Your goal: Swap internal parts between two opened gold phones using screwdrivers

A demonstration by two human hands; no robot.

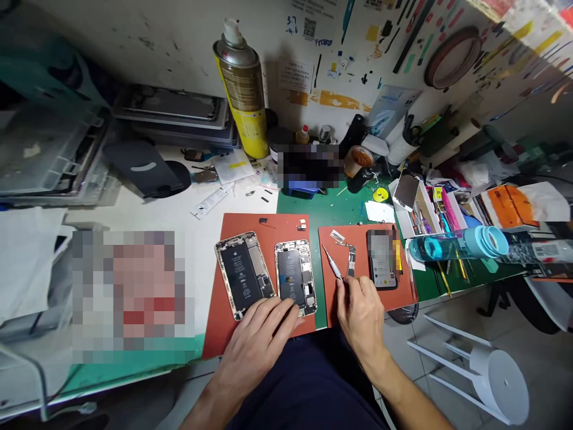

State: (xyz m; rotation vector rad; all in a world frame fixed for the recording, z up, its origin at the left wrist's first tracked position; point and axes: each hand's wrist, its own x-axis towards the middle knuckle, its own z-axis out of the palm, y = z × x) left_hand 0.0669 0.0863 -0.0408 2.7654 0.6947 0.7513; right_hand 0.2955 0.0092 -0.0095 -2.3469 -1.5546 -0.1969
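Two opened phones lie on a reddish-brown mat: a larger opened phone and a smaller opened phone, both with black batteries and inner parts showing. My left hand lies open with fingers outstretched over their lower edges. My right hand is closed, its thumb and fingers at the lower end of a silver screwdriver whose thin tip points up and left. Just beyond these fingers is a narrow circuit board. To the right lies a phone with a lit screen.
A yellow spray can stands at the back against the wall. On the right are a tool box and a blue bottle on its side. A black stand is at the left. A white stool stands on the floor.
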